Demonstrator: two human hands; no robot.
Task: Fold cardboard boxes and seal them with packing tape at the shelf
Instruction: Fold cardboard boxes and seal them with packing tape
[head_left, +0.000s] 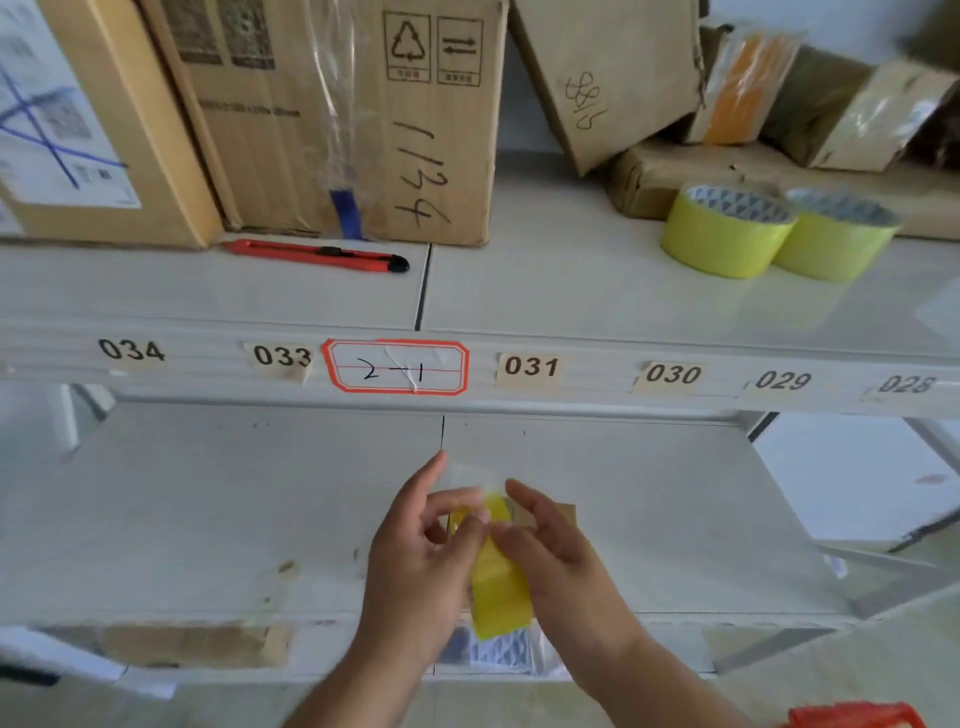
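Two hands meet over the lower shelf (208, 519) near its front edge: the left hand (421, 561) and right hand (550, 551) both pinch a yellow tape roll (498, 587) between curled fingers. On the upper shelf (545, 291), two more tape rolls (779, 234) sit toward the right, and a red utility knife (317, 254) lies before a cardboard box (363, 130) marked 1134.

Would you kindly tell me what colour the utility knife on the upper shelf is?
Red-orange with a black tip, seen in the head view: utility knife.

Red box cutter (317, 254) on upper shelf, red-bordered label (397, 367), numbered stickers (530, 367)
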